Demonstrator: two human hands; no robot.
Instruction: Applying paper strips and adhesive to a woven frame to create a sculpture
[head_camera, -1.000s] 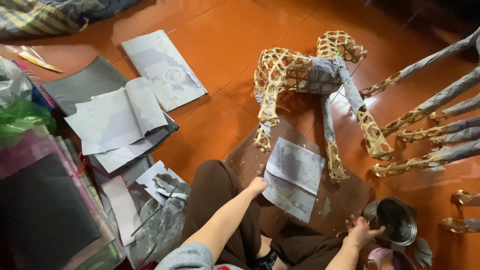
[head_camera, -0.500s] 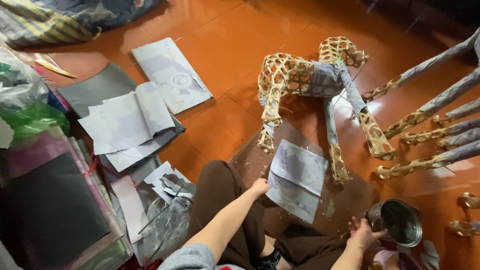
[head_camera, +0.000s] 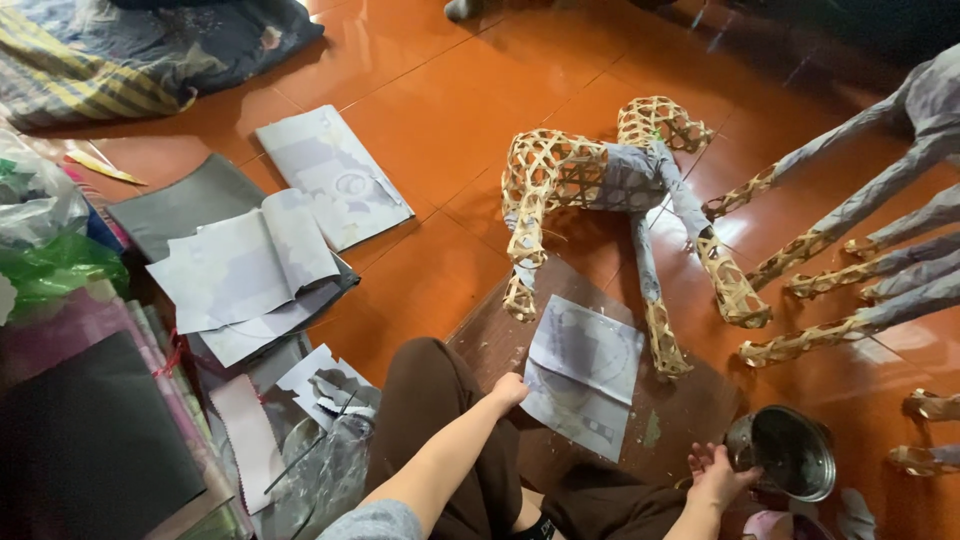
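My left hand (head_camera: 508, 388) is closed, pinching the near-left edge of the paper sheet (head_camera: 585, 375). The sheet lies flat on the dark board (head_camera: 690, 420) and runs away from my fingers, forward and to the right; its long axis is tilted, near-left corner to far-right corner.

My right hand (head_camera: 718, 475) is open, fingers spread, fingertips touching the rim of the small metal pot (head_camera: 790, 452). It grips nothing that I can see. The pot sits just right of that hand, at the board's near-right corner.

The woven bamboo animal frame (head_camera: 600, 180) stands ahead of both hands, past the sheet's far edge. Its body is partly covered in grey paper, its legs mostly bare lattice. One front foot is planted just ahead of my left hand; another leg comes down just off the sheet's far-right corner.

The left hand is nearer the sheet, already on it. The right hand is well off the sheet, with the pot between it and nothing else.

To my left lie stacked papers (head_camera: 245, 270).
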